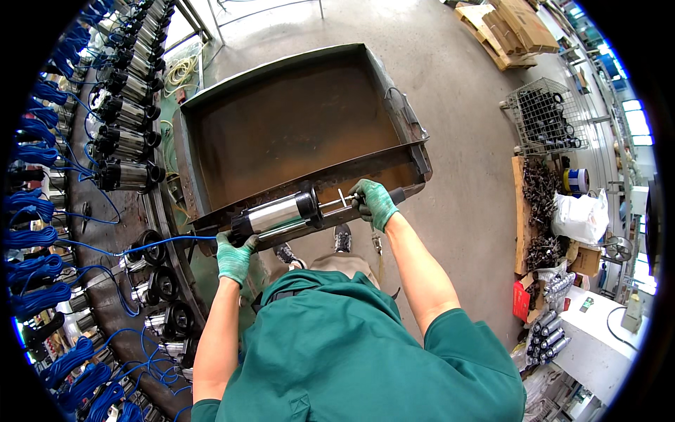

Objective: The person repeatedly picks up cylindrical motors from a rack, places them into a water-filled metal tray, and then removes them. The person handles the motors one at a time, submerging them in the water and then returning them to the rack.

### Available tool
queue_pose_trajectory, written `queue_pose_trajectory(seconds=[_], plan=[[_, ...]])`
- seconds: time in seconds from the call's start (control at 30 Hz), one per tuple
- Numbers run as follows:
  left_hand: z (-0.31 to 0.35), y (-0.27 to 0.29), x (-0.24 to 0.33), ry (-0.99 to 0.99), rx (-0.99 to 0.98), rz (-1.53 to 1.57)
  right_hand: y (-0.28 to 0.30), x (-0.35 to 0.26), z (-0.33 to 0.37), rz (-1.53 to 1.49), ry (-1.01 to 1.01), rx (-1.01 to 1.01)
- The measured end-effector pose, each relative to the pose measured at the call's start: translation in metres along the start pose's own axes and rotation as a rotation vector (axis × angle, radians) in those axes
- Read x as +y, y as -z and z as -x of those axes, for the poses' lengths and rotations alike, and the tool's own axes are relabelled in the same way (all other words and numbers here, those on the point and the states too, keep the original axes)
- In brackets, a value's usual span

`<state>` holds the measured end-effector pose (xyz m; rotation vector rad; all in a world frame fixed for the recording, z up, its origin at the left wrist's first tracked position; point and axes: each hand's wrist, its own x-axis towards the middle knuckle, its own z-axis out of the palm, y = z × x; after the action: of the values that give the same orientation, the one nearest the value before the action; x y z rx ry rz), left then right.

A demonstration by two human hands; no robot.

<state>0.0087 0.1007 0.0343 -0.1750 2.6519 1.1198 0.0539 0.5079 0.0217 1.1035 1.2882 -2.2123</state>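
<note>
A submersible pump (pixel 275 214) with a bright steel body and black ends lies on its side along the near edge of a metal water tank (pixel 184 151). My left hand (pixel 236 259), in a green glove, grips its black left end, where a blue cable (pixel 158 242) runs off to the left. From the pump's right end a thin metal rod with a short crossbar (pixel 342 198) sticks out. My right hand (pixel 377 204), gloved too, closes round the rod's outer part, and its fingers partly hide what they hold.
Brown water fills the tank. At the left, a dark bench (pixel 91 271) carries several pumps with coiled blue cables (pixel 31 267). To the right stand a wire basket (pixel 548 116) of black parts, a heap of dark metal parts (pixel 540 204) and a white bag (pixel 581 216). Cardboard (pixel 517 28) lies at the back right.
</note>
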Motion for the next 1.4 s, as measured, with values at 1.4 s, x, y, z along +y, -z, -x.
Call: queue_pose_trajectory(seconds=[1.4], plan=[[0.014, -0.003, 0.011, -0.012, 0.077, 0.092, 0.114, -0.117, -0.054, 1.654, 0.25, 0.769]])
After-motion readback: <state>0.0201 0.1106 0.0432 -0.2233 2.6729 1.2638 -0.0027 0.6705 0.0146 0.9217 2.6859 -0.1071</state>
